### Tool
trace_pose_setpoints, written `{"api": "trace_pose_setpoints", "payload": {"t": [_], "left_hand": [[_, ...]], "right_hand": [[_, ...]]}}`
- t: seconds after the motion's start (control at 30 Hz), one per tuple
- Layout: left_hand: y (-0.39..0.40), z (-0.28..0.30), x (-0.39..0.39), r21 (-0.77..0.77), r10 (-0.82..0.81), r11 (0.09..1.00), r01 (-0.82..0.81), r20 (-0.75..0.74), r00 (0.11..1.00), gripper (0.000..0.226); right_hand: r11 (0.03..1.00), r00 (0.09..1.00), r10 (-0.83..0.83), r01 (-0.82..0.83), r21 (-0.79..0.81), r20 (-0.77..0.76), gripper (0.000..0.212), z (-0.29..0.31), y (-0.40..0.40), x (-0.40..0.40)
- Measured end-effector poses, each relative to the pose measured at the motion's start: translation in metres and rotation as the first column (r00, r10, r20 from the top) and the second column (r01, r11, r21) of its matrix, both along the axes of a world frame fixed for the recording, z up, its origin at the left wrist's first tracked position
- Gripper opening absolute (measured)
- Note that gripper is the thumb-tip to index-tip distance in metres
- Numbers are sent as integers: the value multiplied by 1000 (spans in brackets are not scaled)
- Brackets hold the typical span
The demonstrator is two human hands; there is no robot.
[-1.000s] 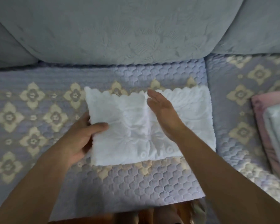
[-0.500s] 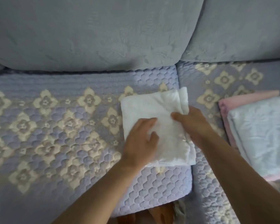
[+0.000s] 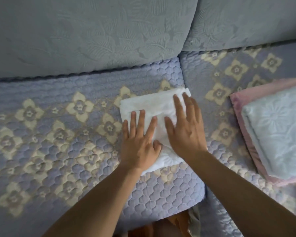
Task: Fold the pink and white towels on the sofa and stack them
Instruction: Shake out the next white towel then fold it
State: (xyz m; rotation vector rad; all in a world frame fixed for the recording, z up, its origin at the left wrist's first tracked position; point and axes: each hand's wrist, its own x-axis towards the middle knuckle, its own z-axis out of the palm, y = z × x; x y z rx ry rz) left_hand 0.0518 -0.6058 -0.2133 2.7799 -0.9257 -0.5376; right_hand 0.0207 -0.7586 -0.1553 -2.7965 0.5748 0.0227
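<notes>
A folded white towel point(image 3: 149, 105) lies on the quilted sofa seat point(image 3: 58, 127) near the gap between two cushions. My left hand point(image 3: 140, 141) rests flat on the towel's near left part, fingers straight and spread. My right hand point(image 3: 186, 127) presses flat on its right half, fingers spread toward the far edge. On the right seat cushion sits a stack: a folded pink towel point(image 3: 243, 120) underneath and a folded pale white towel point(image 3: 278, 132) on top.
Grey-blue back cushions point(image 3: 109, 31) rise behind the seat. The seat's front edge point(image 3: 161, 207) drops off near me, with a strip of brown floor point(image 3: 169, 226) below. The stack reaches the right border of the view.
The white towel went from a wide half-fold to a compact fold. Both hands, which gripped and turned the cloth, now lie flat on it. The view shifted right, showing more of the stack.
</notes>
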Motion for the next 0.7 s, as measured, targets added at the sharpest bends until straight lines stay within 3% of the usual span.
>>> {"api": "trace_pose_setpoints", "payload": {"t": [0.07, 0.23, 0.4, 0.47, 0.53, 0.57, 0.6, 0.63, 0.67, 0.7], "left_hand": [[3, -3, 1, 2, -14, 1000, 14, 6, 1000, 75], [12, -16, 2, 2, -36, 999, 36, 12, 999, 76], [5, -20, 6, -50, 10, 999, -11, -6, 1000, 73], [4, -12, 3, -125, 25, 992, -25, -3, 1000, 73], [11, -6, -2, -274, 225, 932, -236, -69, 972, 68], [15, -2, -4, -372, 392, 813, -449, -220, 893, 58], [17, 6, -10, -398, 524, 597, -696, -463, 715, 46], [15, 13, -18, -280, 548, 382, -881, -698, 460, 36], [16, 16, -27, -137, 490, 233, -963, -839, 238, 32], [16, 19, -37, -90, 452, 233, -968, -871, 190, 36]], "right_hand": [[1000, 997, 12, -10, 27, -73, 67, -5, 8, -2], [913, 900, -249, 341, 225, -358, 77, -76, -33, 0], [879, 933, -242, 328, 347, -268, 79, -82, -45, -2], [799, 893, -297, 427, 424, -340, 83, -64, -55, -4], [685, 833, -334, 536, 494, -441, 89, -53, -58, -15], [633, 796, -333, 586, 505, -505, 90, -48, -58, -21], [621, 763, -318, 616, 484, -563, 91, -46, -57, -26], [635, 739, -301, 627, 452, -603, 90, -47, -55, -30], [635, 730, -296, 632, 445, -616, 90, -50, -53, -31], [596, 725, -309, 652, 469, -616, 88, -51, -53, -29]]}}
